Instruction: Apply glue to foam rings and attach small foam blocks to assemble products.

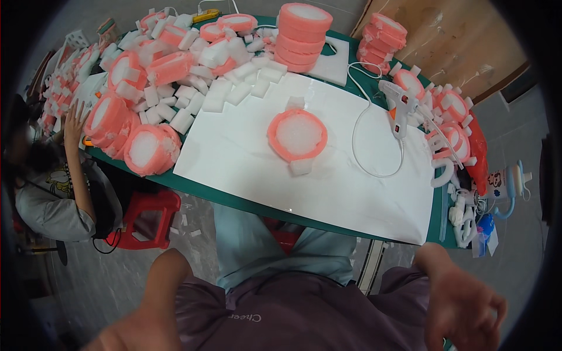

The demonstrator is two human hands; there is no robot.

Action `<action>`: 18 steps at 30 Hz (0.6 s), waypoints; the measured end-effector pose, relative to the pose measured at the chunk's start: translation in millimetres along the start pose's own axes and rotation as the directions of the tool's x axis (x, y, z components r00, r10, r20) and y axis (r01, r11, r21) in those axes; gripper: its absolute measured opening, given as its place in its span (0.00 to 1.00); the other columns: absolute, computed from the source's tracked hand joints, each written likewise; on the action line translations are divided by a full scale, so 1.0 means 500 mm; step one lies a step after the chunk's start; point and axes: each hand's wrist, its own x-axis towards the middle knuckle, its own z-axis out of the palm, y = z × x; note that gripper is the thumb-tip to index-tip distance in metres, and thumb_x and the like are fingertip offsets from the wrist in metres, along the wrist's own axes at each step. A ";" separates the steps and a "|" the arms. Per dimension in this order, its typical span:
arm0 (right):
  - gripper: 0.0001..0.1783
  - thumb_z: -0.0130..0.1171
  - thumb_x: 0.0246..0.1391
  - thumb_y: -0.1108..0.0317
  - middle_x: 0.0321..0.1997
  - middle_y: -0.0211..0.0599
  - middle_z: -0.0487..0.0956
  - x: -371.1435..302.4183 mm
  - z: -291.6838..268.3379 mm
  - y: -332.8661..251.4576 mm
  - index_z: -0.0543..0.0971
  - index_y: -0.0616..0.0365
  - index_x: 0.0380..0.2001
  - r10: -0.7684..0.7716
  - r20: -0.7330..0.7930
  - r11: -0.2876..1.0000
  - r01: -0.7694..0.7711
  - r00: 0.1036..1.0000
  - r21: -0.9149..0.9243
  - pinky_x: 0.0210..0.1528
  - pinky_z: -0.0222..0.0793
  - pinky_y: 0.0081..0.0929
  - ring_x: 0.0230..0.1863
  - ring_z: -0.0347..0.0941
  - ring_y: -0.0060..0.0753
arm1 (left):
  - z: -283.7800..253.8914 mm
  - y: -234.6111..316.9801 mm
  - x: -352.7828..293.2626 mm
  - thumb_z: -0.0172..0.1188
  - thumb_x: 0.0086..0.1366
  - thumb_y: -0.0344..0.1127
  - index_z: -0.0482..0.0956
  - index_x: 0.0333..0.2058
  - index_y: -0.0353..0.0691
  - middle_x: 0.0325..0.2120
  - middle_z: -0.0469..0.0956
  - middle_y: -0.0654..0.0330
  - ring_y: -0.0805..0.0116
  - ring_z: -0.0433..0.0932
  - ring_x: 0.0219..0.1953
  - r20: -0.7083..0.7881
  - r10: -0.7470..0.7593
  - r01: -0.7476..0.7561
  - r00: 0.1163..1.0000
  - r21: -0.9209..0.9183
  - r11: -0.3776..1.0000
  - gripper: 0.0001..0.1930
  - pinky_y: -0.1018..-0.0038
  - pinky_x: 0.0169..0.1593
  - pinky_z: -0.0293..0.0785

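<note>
Head view: white blocks (217, 95) and glue gun (400, 109) flank pink-rimmed disc (297, 136).

Pink-rimmed disc (297, 134) on white sheet (351, 202)

1 pink-rimmed disc (298, 134) counted on 1 white sheet (246, 153), bench (234, 203) centre; 2 white foam blocks (301, 168) at its rim, 1 far, 1 near. Glue gun (400, 119), right: 1. Far stack (301, 42): at least 4 discs. Block-bearing discs (452, 107), right: at least 3. Loose white blocks (215, 96), left: beyond exact count. Red stool (168, 202), left: 1. Blue-handled cup (497, 183), right: 1.
</note>
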 end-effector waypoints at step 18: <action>0.05 0.58 0.36 0.76 0.26 0.35 0.73 -0.333 0.014 0.039 0.73 0.59 0.20 0.478 0.878 0.714 -0.580 -0.005 -0.392 0.32 0.59 0.26 0.28 0.67 0.33 | -0.118 0.036 -0.300 0.56 0.47 0.22 0.77 0.23 0.35 0.13 0.71 0.61 0.66 0.70 0.18 0.787 -0.613 0.690 -0.072 0.483 0.539 0.03 0.72 0.35 0.67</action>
